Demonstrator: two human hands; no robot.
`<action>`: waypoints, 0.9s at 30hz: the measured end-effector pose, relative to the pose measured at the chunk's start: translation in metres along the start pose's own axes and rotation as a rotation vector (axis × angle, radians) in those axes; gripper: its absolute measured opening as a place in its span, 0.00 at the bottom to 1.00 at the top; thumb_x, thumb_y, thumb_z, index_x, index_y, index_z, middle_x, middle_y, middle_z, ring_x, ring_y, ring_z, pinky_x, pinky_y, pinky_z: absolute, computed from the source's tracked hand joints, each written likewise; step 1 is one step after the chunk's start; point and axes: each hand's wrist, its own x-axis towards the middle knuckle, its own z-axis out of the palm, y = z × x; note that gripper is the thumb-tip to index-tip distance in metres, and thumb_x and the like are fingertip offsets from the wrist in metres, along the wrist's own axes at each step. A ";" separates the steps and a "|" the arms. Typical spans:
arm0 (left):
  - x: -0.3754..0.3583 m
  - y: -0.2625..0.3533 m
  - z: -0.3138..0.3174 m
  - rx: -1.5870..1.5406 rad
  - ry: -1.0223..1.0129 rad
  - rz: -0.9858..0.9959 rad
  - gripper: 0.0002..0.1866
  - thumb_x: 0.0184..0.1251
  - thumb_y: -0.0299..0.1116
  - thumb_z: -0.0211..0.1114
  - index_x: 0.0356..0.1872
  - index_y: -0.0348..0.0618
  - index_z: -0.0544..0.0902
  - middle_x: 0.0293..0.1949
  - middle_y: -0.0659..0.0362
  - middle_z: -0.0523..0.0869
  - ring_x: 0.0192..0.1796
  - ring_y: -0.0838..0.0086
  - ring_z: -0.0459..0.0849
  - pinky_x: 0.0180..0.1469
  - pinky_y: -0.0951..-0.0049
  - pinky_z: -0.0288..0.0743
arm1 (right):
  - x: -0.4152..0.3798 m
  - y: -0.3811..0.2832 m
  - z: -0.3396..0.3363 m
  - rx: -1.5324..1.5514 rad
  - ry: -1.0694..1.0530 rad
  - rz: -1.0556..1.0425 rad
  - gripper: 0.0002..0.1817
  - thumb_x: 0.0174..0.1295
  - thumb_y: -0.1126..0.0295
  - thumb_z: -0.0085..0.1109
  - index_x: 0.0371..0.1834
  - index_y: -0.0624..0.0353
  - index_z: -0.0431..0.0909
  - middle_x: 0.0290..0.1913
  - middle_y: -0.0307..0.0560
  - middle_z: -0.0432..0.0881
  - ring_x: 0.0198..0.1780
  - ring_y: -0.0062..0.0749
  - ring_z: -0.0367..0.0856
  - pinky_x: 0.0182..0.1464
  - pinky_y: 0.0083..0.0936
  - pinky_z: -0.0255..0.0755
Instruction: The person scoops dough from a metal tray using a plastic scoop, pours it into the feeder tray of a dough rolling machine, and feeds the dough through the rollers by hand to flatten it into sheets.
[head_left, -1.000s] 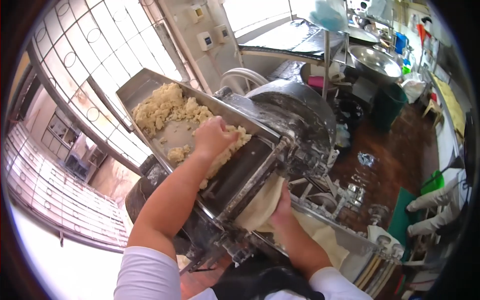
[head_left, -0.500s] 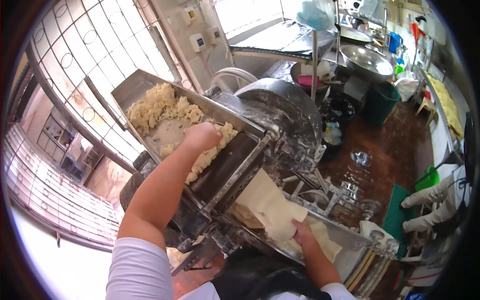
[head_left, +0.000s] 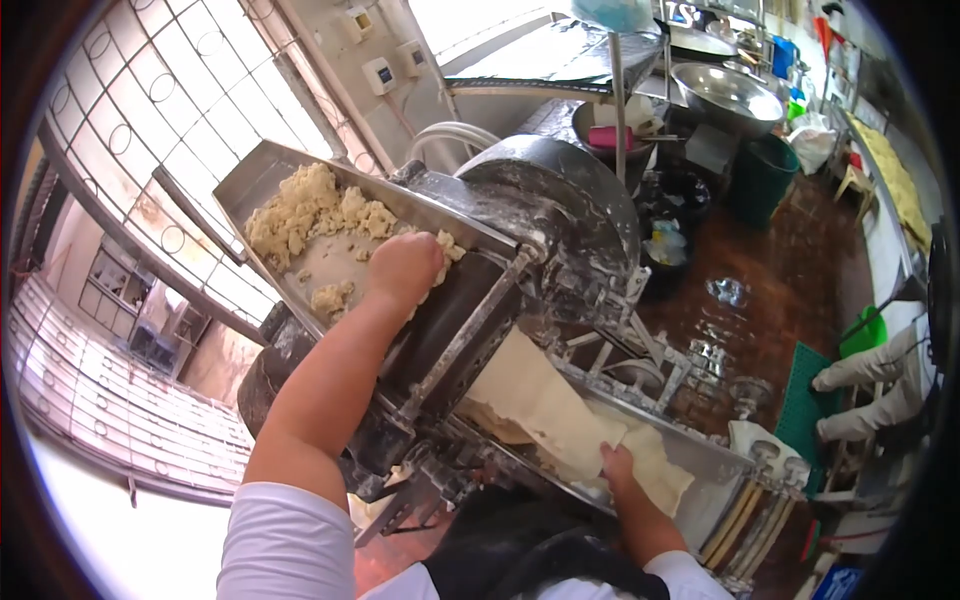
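Crumbly dough (head_left: 300, 212) lies heaped in the metal hopper tray (head_left: 262, 172) on top of a dough sheeter (head_left: 555, 195). My left hand (head_left: 405, 265), its fingers curled, presses into the dough along the dark roller (head_left: 445, 325); the fingertips are hidden. Below the roller, a smooth pale dough sheet (head_left: 530, 395) comes down over a metal tray (head_left: 705, 500). With my right hand (head_left: 618, 465) I grip the sheet's lower edge, thumb on top and the other fingers mostly out of sight. More dough sheet lies folded underneath.
A metal bar (head_left: 470, 335) crosses beside the roller. Wooden rods (head_left: 745, 540) sit at the lower tray's far end. Another person's legs (head_left: 870, 385) are at the right, near a green mat (head_left: 803, 400). A large steel bowl (head_left: 728, 95) stands at the back.
The dough by the roller has shrunk under my left hand, which stays closed. The sheet extends further down the lower tray, its edge still in my right hand. The view has shifted slightly.
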 end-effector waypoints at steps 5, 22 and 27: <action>0.012 -0.039 0.007 -0.382 -0.141 -0.255 0.17 0.58 0.39 0.55 0.32 0.33 0.83 0.31 0.45 0.85 0.37 0.49 0.83 0.40 0.58 0.76 | -0.023 -0.013 -0.028 -0.128 0.010 -0.016 0.16 0.64 0.62 0.57 0.48 0.62 0.77 0.36 0.50 0.82 0.32 0.36 0.83 0.26 0.37 0.77; -0.010 0.016 -0.009 0.037 -0.134 -0.106 0.21 0.68 0.45 0.48 0.29 0.45 0.86 0.31 0.48 0.86 0.38 0.53 0.86 0.42 0.53 0.78 | -0.014 0.040 -0.179 -0.356 0.451 -0.120 0.17 0.56 0.63 0.61 0.40 0.67 0.80 0.31 0.49 0.84 0.32 0.31 0.79 0.37 0.32 0.72; -0.002 0.005 0.005 0.052 -0.135 -0.150 0.22 0.69 0.45 0.46 0.31 0.45 0.86 0.34 0.47 0.86 0.39 0.51 0.85 0.45 0.52 0.77 | -0.025 0.015 -0.171 -0.438 0.447 -0.077 0.21 0.55 0.58 0.63 0.42 0.67 0.81 0.35 0.55 0.85 0.36 0.37 0.82 0.41 0.34 0.75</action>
